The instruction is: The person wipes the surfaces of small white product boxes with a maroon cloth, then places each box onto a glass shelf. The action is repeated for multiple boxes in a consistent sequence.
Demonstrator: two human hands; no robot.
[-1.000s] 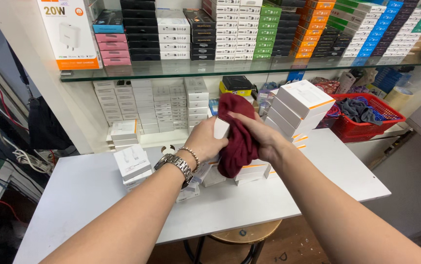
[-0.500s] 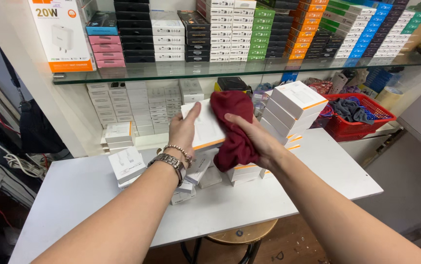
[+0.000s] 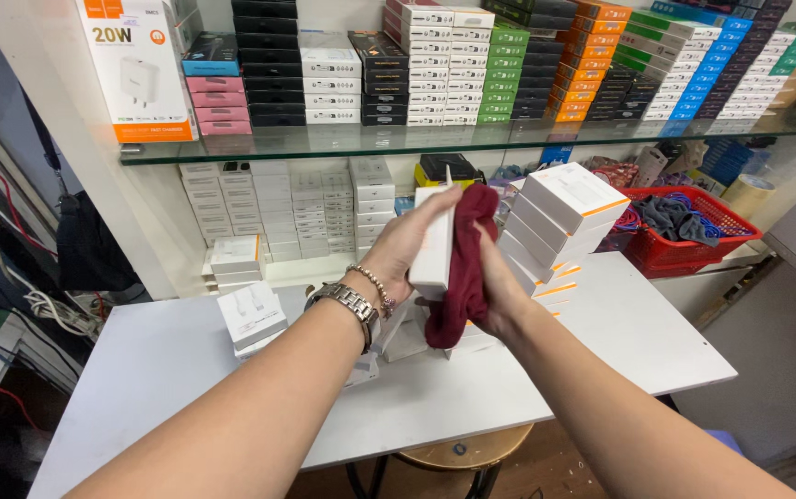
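The left hand (image 3: 404,251) holds a white box (image 3: 434,248) upright above the white table (image 3: 601,342). The right hand (image 3: 495,277) presses a dark red cloth (image 3: 465,268) against the side of the box, beside a leaning stack of white boxes (image 3: 555,226).

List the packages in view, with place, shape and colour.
Flat white box: in left hand, right hand pressing dark red cloth to it.
White orange-edged boxes: leaning stack, right.
Large white-orange box: glass shelf, left.
Small pink boxes: beside it.
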